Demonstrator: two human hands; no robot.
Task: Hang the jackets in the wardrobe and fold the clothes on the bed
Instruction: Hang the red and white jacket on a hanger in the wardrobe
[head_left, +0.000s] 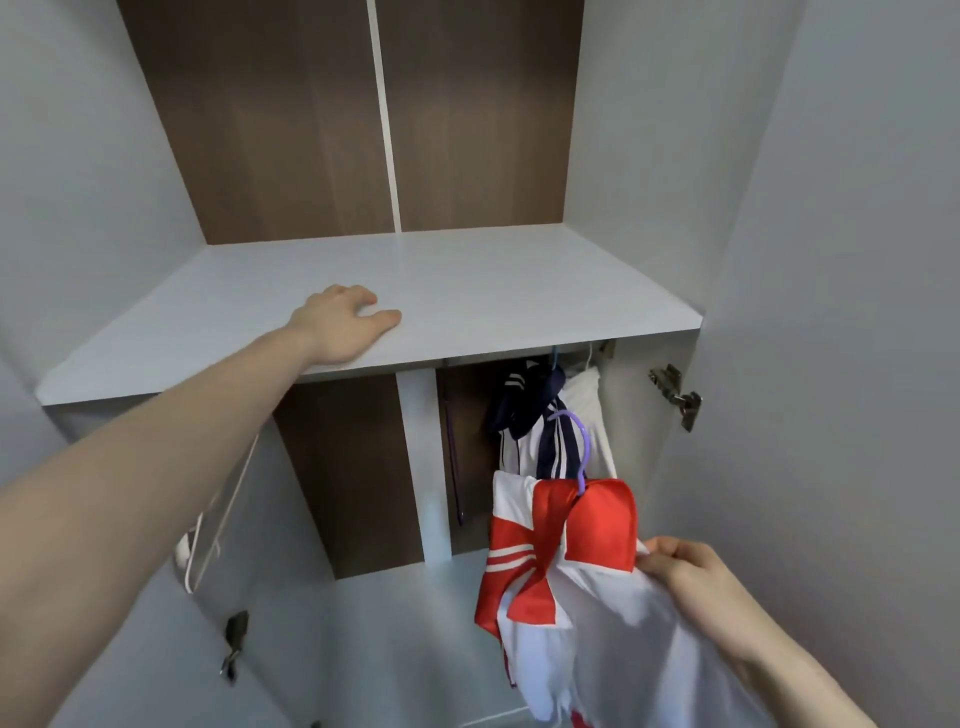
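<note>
Head view: your right hand (685, 577) grips the red-and-white jacket (561, 561) below the shelf (519, 291); left hand (343, 325) rests flat on it. The purple hanger (576, 447) may miss the hidden rail and drop.

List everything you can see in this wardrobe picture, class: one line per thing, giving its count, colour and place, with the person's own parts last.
shelf: one, white, across the wardrobe above the hanging space
back panels: two, dark brown, behind the shelf, split by a white strip
red and white garment: one, on the purple hanger, lower right
purple hanger: one, hook up, not yet on a rail
navy and white garment: one, hanging under the shelf, right
white hanger: one, lower left, beneath the forearm
door hinges: two, metal, one right, one lower left
left hand: one, resting flat on the shelf
right hand: one, fingers gripping the red and white garment
</note>
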